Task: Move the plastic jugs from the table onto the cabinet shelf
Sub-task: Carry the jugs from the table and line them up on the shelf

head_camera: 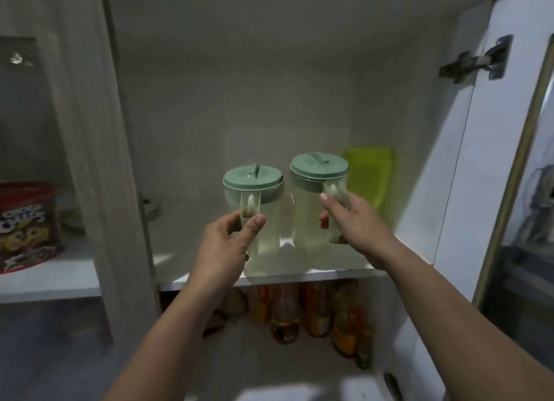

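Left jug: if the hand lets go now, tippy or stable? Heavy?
The left jug looks clear and empty, so probably light. Tall and narrow, so a nudge could tip it. Left hand pinches its handle; base seems on the shelf, likely stable.

Dim white cabinet interior (239,86), door (467,160) swung open on the right – metal hinge (476,60) up top, bottles (314,310) crowded below, cereal box (25,226) left.
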